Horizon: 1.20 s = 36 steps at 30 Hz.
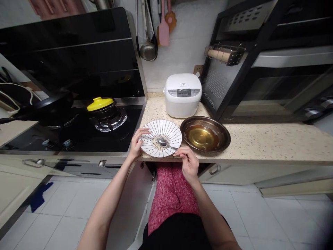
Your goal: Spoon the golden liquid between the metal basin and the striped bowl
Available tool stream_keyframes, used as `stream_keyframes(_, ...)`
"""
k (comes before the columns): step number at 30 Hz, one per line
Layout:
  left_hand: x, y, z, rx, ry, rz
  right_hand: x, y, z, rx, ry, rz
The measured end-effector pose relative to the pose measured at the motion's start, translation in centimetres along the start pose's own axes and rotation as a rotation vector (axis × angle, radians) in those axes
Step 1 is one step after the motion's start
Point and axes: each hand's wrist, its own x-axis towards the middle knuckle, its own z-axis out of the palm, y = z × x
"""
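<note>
A white plate (156, 126) with thin dark lines fanning out from its centre lies at the counter's front edge. My left hand (137, 140) grips its left rim, fingers over the edge. In my right hand (188, 161), pinched by the end of its handle, is a metal spoon (163, 142). Its bowl is over the plate's middle; whether it touches the plate I cannot tell. Just right of the plate, a wide metal bowl (225, 137) holds a clear yellowish liquid.
A white rice cooker (183, 100) stands behind the plate. Left is a black gas hob (127, 135) with a yellow-lidded pot (100, 104) and a dark pan (52, 107). A black rack (221, 76) rises at the right. Below the counter a cabinet door (127, 205) hangs open.
</note>
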Motion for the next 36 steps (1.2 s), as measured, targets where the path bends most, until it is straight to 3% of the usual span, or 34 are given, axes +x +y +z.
stream_keyframes(36, 0.0, 0.1, 0.0, -0.017, 0.009, 0.023, -1.3, 1.5, 0.9, 0.164, 0.057, 0.182)
